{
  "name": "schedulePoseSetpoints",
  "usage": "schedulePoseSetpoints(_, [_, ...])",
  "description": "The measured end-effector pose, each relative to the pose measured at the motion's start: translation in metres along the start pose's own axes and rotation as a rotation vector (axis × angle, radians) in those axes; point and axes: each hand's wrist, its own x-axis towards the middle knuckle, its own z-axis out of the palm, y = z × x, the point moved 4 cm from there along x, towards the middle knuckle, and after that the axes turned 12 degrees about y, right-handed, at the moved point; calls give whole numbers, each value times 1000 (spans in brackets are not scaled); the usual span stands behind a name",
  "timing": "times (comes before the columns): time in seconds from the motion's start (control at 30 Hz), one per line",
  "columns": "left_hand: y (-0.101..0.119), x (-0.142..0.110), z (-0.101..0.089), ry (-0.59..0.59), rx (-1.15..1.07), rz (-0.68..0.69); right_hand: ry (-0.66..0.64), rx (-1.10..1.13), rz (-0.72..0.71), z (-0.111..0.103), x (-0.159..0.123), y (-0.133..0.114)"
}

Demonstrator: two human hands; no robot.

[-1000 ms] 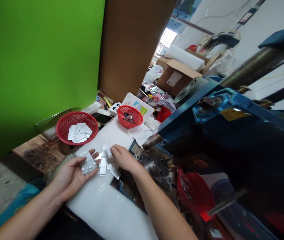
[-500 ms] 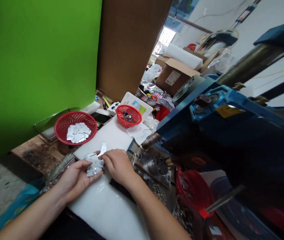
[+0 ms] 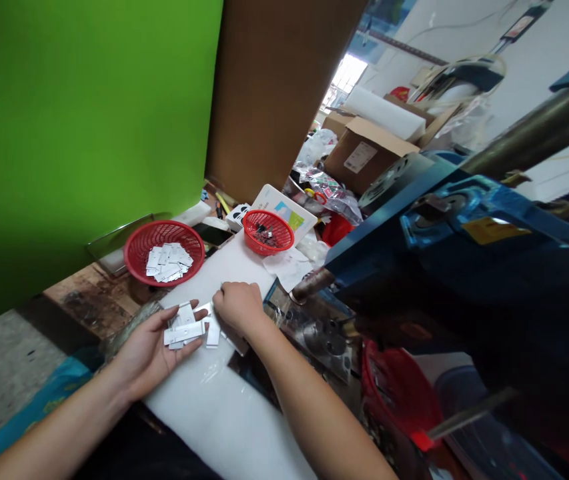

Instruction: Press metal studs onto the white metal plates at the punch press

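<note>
My left hand [image 3: 147, 353] lies palm up on a white foam sheet [image 3: 214, 407] and cradles a small stack of flat silver metal plates [image 3: 181, 327], thumb pressed on top. My right hand [image 3: 237, 305] rests knuckles up just right of it, fingers curled down onto loose plates [image 3: 213, 331] lying on the foam. What its fingertips pinch is hidden. Beyond the hands stands a large red basket [image 3: 139, 250] with several more plates in it.
A smaller red basket [image 3: 277, 248] with dark small parts sits farther back. A blue press machine [image 3: 464, 267] fills the right side, a red tub [image 3: 399, 393] below it. Green wall left, cardboard panel [image 3: 274, 93] behind, boxes and clutter at the back.
My right hand went to the left hand's stack half a second ago and is back over the loose plates on the foam. The left hand's stack has a plate more on top.
</note>
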Motion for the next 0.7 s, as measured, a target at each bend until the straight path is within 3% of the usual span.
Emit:
schedulePoseSetpoints(0.23, [-5,5,1,-20,65,-15,-55,680,27,-5,-27,26])
schedulePoseSetpoints(0.33, [-11,5,6,-42,92,-37,-73,817,58,-5,-37,28])
schedulePoseSetpoints(0.57, [-17,-1,6,3,100,-54,-135,764,-87,-13,-46,12])
schedulePoseSetpoints(0.7, [-2,-9,-15,86,139,-10,6,614,-56,-12,-39,20])
